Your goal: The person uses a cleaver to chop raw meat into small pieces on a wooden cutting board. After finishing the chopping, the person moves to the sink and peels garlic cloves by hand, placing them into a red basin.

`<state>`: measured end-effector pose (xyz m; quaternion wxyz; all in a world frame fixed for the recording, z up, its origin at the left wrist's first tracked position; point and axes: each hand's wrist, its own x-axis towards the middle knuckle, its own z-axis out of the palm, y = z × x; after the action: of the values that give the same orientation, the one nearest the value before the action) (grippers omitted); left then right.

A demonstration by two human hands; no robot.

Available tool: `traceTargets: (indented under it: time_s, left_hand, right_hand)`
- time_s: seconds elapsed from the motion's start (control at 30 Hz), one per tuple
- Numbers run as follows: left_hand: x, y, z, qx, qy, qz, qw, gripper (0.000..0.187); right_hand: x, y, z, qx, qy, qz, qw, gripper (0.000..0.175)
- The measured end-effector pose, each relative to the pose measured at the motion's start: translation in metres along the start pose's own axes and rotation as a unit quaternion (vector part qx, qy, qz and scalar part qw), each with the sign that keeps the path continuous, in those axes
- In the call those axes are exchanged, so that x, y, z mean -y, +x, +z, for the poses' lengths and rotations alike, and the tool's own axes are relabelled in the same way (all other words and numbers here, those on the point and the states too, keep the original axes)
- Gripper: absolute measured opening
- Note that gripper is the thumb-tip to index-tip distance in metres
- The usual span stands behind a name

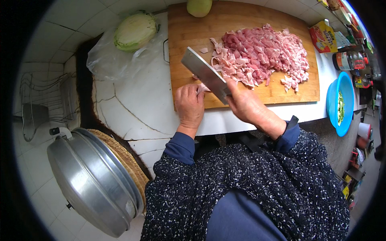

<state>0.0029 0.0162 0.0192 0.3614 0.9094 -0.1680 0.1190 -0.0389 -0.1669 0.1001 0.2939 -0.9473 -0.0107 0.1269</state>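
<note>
My right hand (248, 104) grips a cleaver (205, 73), whose broad steel blade slants up and to the left over the wooden cutting board (193, 33). At the board's front left edge, my left hand (190, 104) pinches a pale strip of meat (203, 88) close beside the blade. Part of that strip is hidden under my fingers and the cleaver. A large heap of cut raw meat (259, 54), pink lean pieces among paler fatty ones, spreads over the right half of the board. One small pale piece (204, 50) lies apart on the left.
A cut cabbage (135, 31) rests on a clear plastic bag (105, 64) to the left. A pale green vegetable (199, 7) sits at the board's back edge. On the right are a blue basin (333, 102) with chopped greens and several bottles (346, 61). A metal steamer (93, 177) stands front left.
</note>
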Motion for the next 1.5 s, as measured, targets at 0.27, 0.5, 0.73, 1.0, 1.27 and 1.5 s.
traceTargets:
  time_s: [0.27,0.5,0.73,1.0,1.27,1.5]
  left_hand:
    - [0.003,0.007,0.003,0.026,0.044,0.029,0.998,0.016]
    - [0.004,0.015,0.006,0.061,0.037,0.023,0.997,0.020]
    - [0.003,0.023,0.004,0.054,0.047,0.054,0.996,0.015]
    - [-0.004,0.014,0.012,0.064,0.050,0.063,0.995,0.016]
    - [-0.005,0.021,0.011,0.050,0.019,0.060,0.997,0.016]
    - [-0.005,0.019,0.014,0.052,0.058,0.066,0.995,0.015]
  right_hand:
    - [0.028,0.004,-0.003,0.073,-0.098,0.013,0.992,0.037]
    - [0.030,0.025,0.005,0.016,-0.079,-0.011,0.997,0.033]
    - [0.026,0.031,0.014,-0.014,-0.057,-0.021,0.998,0.034]
    - [0.020,0.015,0.001,0.038,-0.093,0.024,0.995,0.034]
    - [0.027,0.038,0.006,0.003,-0.061,-0.029,0.998,0.037]
    - [0.022,0.001,-0.005,0.077,-0.174,0.049,0.980,0.043]
